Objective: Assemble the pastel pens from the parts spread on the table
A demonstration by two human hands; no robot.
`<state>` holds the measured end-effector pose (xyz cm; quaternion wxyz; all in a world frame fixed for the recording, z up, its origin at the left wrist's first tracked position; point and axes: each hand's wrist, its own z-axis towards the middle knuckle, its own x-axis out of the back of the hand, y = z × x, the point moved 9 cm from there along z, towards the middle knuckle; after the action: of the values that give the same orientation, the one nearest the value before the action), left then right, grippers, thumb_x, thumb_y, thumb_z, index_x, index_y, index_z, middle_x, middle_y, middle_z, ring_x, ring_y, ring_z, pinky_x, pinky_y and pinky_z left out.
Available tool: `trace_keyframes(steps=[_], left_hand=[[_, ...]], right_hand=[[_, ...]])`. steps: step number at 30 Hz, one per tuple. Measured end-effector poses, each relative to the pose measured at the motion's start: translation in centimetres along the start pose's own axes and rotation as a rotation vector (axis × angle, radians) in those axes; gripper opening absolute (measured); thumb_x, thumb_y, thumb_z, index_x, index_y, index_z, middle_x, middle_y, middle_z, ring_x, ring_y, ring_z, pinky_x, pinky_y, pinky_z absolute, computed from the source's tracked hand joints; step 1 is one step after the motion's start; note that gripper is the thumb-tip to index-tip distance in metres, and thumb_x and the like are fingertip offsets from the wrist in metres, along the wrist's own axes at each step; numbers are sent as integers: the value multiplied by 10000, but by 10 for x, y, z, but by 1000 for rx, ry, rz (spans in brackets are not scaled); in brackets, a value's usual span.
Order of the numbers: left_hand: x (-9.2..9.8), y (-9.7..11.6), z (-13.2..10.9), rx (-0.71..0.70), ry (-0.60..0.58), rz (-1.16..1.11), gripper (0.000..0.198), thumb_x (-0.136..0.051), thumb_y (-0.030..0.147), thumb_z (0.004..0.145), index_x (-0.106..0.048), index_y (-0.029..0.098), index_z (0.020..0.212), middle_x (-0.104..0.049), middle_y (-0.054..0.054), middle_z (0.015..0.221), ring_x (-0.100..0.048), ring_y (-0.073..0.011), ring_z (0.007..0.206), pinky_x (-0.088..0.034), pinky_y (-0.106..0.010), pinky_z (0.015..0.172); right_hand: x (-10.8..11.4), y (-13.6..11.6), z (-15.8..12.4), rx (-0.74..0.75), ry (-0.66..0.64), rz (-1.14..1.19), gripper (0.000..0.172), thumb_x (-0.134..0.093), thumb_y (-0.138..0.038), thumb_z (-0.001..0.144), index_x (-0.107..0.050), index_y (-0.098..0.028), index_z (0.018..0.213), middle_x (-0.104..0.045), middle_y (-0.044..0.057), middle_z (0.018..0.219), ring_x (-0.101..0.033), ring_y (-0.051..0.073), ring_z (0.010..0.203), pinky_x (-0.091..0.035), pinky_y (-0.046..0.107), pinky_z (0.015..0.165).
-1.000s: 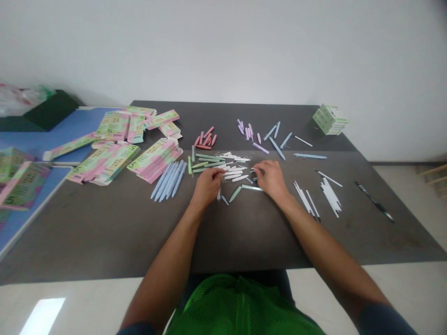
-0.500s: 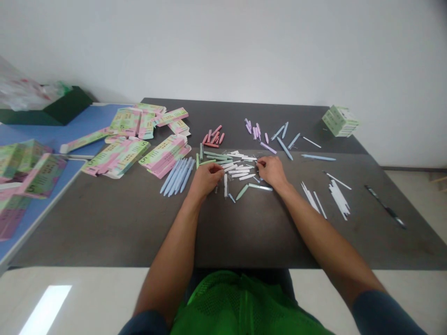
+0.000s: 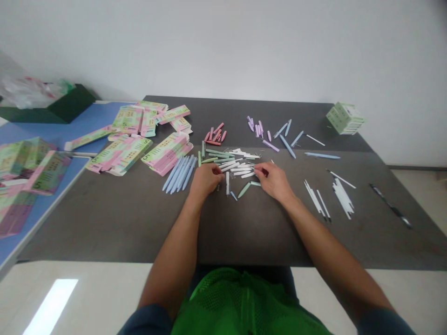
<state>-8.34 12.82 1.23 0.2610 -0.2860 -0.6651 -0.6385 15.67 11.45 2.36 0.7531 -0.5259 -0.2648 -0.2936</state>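
On the dark table (image 3: 244, 223), my left hand (image 3: 204, 180) rests with its fingers curled at the left edge of a pile of white and green pen parts (image 3: 233, 164). What its fingers hold is too small to make out. My right hand (image 3: 274, 179) lies at the pile's right edge, its thumb and fingers pinched on a small piece I cannot name. A green pen barrel (image 3: 244, 189) and a white piece (image 3: 227, 183) lie between my hands. A row of blue pen barrels (image 3: 179, 173) lies just left of my left hand.
Pink caps (image 3: 215, 135), purple parts (image 3: 257, 130) and blue barrels (image 3: 288, 139) lie farther back. White refills (image 3: 342, 197) and a dark pen (image 3: 391, 208) lie to the right. Flat pink-green cartons (image 3: 139, 139) lie at the left, a small green box (image 3: 345, 118) at the far right corner.
My right hand drew back slightly toward me from the pile, still pinched. My left hand stayed at the pile's left edge. The view shifted a little.
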Motion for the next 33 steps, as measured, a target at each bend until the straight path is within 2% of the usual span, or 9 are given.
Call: trace_keyframes(steps=[4, 9, 13, 18, 22, 25, 29, 33], left_hand=[[-2, 3, -1, -14, 41, 73, 93, -699, 271, 700, -732, 208, 760, -732, -65, 782, -658, -219, 734, -454, -295, 664], [2, 3, -5, 10, 7, 219, 152, -661, 338, 743, -715, 220, 664, -688, -61, 674, -629, -218, 671, -444, -305, 670], [-4, 6, -13, 11, -55, 395, 67, -670, 242, 690, -731, 215, 688, -706, -95, 709, -650, -241, 707, -463, -312, 690], [-20, 15, -21, -34, -133, 501, 177, -599, 132, 698, -745, 198, 771, -743, -153, 860, -687, -282, 778, -484, -343, 717], [-20, 21, -20, -55, -142, 420, 205, -573, 128, 718, -755, 196, 783, -747, -138, 847, -683, -273, 773, -479, -336, 713], [-13, 26, -17, -81, -101, 327, 215, -575, 162, 754, -768, 209, 837, -750, -98, 826, -676, -244, 768, -471, -313, 719], [-10, 26, -15, -85, -69, 311, 174, -582, 188, 784, -754, 209, 774, -742, -82, 796, -662, -231, 742, -459, -309, 709], [-11, 30, -15, -111, 30, 257, 194, -573, 258, 860, -757, 209, 819, -733, -78, 825, -642, -218, 741, -463, -313, 729]], right_hand=[[-2, 1, -6, -42, 3, 45, 154, -633, -273, 875, -737, -196, 959, -702, 60, 875, -610, 196, 753, -475, 333, 760], [-3, 3, -9, -36, -10, 59, 160, -606, -294, 902, -733, -204, 939, -699, 61, 875, -612, 203, 767, -472, 335, 757], [0, 0, -10, -22, -12, 75, 159, -602, -305, 909, -728, -211, 931, -689, 62, 868, -614, 209, 770, -470, 337, 749], [1, -10, -11, 17, -26, 71, 170, -581, -307, 929, -721, -209, 937, -697, 72, 900, -619, 217, 801, -467, 337, 763], [-2, -18, -14, 48, -59, 83, 219, -520, -318, 973, -708, -212, 935, -713, 84, 937, -638, 229, 862, -464, 341, 798], [-3, -24, -16, 45, -68, 110, 239, -489, -334, 992, -695, -225, 939, -725, 72, 928, -648, 226, 863, -463, 330, 797], [-4, -31, -18, 56, -87, 119, 252, -466, -345, 1004, -679, -227, 937, -718, 63, 911, -645, 219, 838, -453, 313, 769], [-2, -28, -18, 22, -89, 116, 247, -455, -334, 1003, -665, -223, 935, -705, 61, 882, -633, 221, 813, -441, 313, 757]])
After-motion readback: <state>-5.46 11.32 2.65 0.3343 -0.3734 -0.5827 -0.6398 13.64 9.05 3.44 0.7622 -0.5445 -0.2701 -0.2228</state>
